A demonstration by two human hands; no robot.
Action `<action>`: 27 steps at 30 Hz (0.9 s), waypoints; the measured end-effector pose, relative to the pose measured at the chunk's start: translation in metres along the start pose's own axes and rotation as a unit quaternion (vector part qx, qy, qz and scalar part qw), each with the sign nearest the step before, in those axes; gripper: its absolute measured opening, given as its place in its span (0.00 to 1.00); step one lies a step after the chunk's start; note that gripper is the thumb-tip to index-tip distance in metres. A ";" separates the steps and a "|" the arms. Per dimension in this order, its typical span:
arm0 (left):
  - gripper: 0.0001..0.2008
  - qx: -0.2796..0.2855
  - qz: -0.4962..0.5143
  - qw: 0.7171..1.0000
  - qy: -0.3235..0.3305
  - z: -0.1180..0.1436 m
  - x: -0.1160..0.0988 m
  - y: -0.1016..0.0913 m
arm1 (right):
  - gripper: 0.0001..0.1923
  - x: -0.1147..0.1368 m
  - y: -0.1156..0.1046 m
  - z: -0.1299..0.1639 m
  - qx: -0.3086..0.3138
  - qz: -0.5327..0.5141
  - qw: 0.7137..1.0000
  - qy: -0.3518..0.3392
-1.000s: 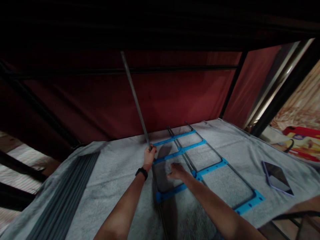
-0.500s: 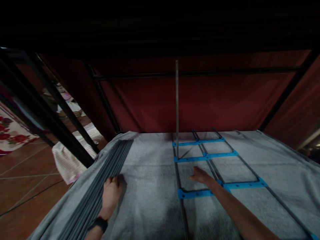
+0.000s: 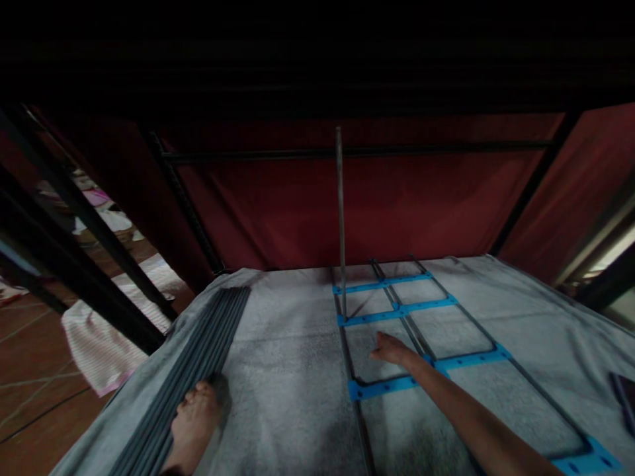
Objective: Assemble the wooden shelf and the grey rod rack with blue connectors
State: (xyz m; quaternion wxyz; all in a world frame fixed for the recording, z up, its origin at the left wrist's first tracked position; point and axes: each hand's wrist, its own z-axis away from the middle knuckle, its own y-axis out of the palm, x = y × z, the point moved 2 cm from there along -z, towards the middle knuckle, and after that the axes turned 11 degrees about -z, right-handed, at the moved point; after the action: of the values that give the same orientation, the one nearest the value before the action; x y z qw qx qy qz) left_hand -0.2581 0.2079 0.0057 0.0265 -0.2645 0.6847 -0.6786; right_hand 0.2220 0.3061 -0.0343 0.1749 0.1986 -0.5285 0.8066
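L hand (image 3: 194,420) at grey rods (image 3: 201,357), grip unclear; sloppy pull could scatter nbrs. R hand (image 3: 391,350) near blue strip (image 3: 370,318), grip unclear too. Upright rod (image 3: 340,218) unheld at strip's L end; if poorly seated, bump could topple it.

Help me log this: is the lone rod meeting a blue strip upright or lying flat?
Upright: the rod rises from the left end of the blue strip, its top showing against the red cloth.

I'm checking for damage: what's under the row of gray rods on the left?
The gray rods lie on a light gray cloth, visible along both sides. The strip directly beneath them is covered, so its condition cannot be seen.
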 end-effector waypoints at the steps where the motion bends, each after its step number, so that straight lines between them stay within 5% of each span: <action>1: 0.16 0.008 0.015 1.000 -0.001 0.000 0.003 0.001 | 0.39 0.000 -0.001 0.001 -0.001 -0.002 1.000 -0.002; 6: 0.10 0.038 0.191 0.980 -0.037 -0.011 0.014 0.004 | 0.40 -0.001 -0.002 0.001 0.002 -0.023 1.000 -0.022; 9: 0.09 0.066 0.418 0.901 -0.099 -0.030 -0.005 -0.011 | 0.38 -0.003 -0.002 0.000 -0.009 -0.045 0.999 -0.024; 12: 0.18 0.058 0.602 0.791 -0.098 -0.052 -0.052 -0.046 | 0.35 -0.003 -0.002 0.001 -0.018 -0.058 0.998 -0.031; 17: 0.20 -0.065 0.715 0.690 -0.088 -0.094 -0.148 -0.129 | 0.30 -0.001 -0.004 0.007 -0.042 -0.064 0.996 -0.038; 21: 0.18 -0.145 0.814 0.562 -0.031 -0.131 -0.221 -0.181 | 0.26 0.003 -0.005 0.012 -0.062 -0.048 0.997 -0.029; 27: 0.19 -0.124 0.824 0.553 -0.025 -0.165 -0.311 -0.202 | 0.28 0.002 0.001 0.008 -0.072 -0.009 0.997 -0.028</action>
State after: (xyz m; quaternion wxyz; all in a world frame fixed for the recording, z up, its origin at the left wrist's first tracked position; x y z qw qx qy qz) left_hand 0.0099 0.4947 0.1090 0.5576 0.3977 0.6801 -0.2615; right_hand 0.2212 0.2986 -0.0311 0.1806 0.2130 -0.5878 0.7593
